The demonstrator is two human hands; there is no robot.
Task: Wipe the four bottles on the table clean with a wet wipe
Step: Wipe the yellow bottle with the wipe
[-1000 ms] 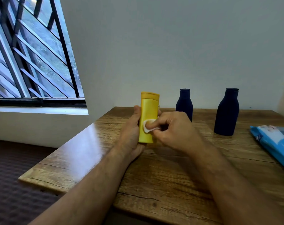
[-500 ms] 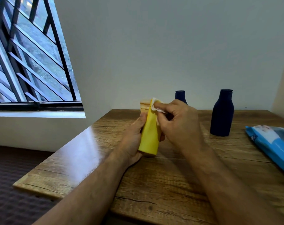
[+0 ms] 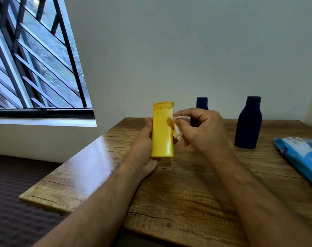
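**Yellow bottle under wipe; two dark bottles seen standing**

A small crumpled white wet wipe (image 3: 178,128) is pinched between thumb and fingertips of the right hand (image 3: 203,132) and is pressed against the upper right edge of a tall flat-sided yellow plastic bottle (image 3: 162,131), just below its cap. The bottle is held upright and clear of the brown wood-grain table (image 3: 196,184), clasped around its lower half by the left hand (image 3: 144,148).

Behind the right hand, a dark blue plastic bottle (image 3: 202,103) is partly hidden. A second, larger dark blue plastic bottle (image 3: 248,123) stands well apart to the right. A blue and white wipe packet (image 3: 301,154) lies at the table's right edge. A fourth bottle is not seen.

The step in hand is judged to be the wiping of the yellow bottle. The next move is expected to need a turn of the bottle, so unwiped faces are presented.
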